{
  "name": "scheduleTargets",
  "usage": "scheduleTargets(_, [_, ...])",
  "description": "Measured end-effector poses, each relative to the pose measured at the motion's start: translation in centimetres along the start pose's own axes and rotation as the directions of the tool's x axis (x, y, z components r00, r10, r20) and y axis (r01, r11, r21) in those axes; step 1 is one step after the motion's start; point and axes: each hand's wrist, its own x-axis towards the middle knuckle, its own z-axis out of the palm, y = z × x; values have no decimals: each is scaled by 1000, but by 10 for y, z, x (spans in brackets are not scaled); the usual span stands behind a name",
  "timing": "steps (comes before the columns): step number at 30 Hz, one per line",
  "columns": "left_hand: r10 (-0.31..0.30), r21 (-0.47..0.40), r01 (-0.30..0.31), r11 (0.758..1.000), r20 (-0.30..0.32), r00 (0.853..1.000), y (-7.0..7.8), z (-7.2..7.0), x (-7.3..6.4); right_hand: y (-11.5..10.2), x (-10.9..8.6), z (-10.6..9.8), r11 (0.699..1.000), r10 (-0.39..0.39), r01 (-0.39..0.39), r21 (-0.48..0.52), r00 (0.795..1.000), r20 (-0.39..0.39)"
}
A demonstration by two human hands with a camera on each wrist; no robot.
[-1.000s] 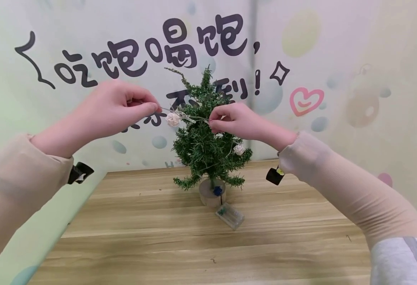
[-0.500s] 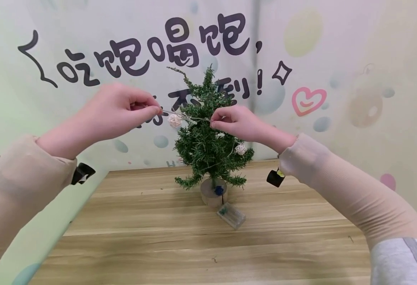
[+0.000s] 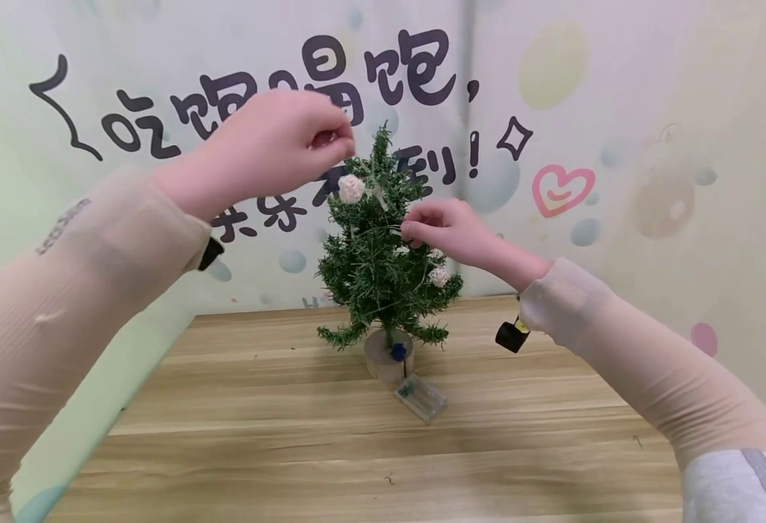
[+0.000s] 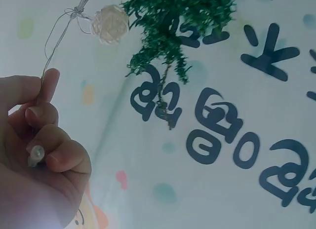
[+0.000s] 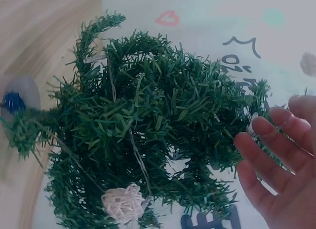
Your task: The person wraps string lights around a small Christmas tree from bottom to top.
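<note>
A small green artificial Christmas tree (image 3: pixel 373 269) stands on a round wooden base, wound with a thin-wired string light. My left hand (image 3: pixel 278 149), level with the treetop, pinches the wire (image 4: pixel 59 41); a clear bulb end (image 4: pixel 35 156) lies against its curled fingers. Near that hand a white woven ball (image 3: pixel 352 189) hangs from the string. At the tree's right side, my right hand (image 3: pixel 445 229) holds the wire near its fingertips, touching the branches; the grip itself is partly hidden. Another white woven ball (image 5: pixel 122 204) sits on a lower right branch.
A clear battery box (image 3: pixel 421 398) lies on the wooden table (image 3: pixel 259 436) in front of the base (image 3: pixel 383 356), beside a small dark blue piece (image 3: pixel 399 352). Behind the tree is a printed wall (image 3: pixel 651 109).
My left hand has risen and moved right toward the treetop, bringing the nearby woven ball up and inward. My right hand has shifted slightly right and down.
</note>
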Motion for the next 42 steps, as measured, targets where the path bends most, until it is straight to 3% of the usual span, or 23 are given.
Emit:
scheduleTargets(8, [39,84,-39,996,0,999,7,-1,36,5,9,-2,976,138,-115,186,984,-112])
scheduleTargets(13, [-1,80,2,997,-10,1000,9,-3,54,2,16,-4,963,160,-120,240,975,-156])
scheduleTargets(17, [-47,52,46,998,26,999,10,-5,68,-5,23,-10,947,169,-105,304,967,-190])
scheduleTargets(21, [-95,2,95,995,79,992,11,-7,80,-13,30,-19,891,207,-97,443,957,-205])
scheduleTargets(25, [-99,-24,102,995,92,991,12,-8,85,-21,35,-26,795,249,-80,602,947,-204])
scheduleTargets(28, [-84,5,84,996,88,993,12,-10,87,-24,36,-30,730,269,-65,680,943,-198])
scheduleTargets(31, [-58,93,51,994,71,996,10,-11,88,-24,36,-31,699,262,-12,715,934,-241])
scheduleTargets(34, [-20,228,12,974,31,999,7,-12,89,-22,36,-31,712,233,64,699,918,-321])
scheduleTargets(36, [3,313,-2,950,-1,1000,4,-10,90,-20,36,-31,742,219,86,665,906,-362])
scheduleTargets(42, [-27,449,42,893,-40,999,-6,1,99,-19,34,-29,834,216,7,552,916,-337])
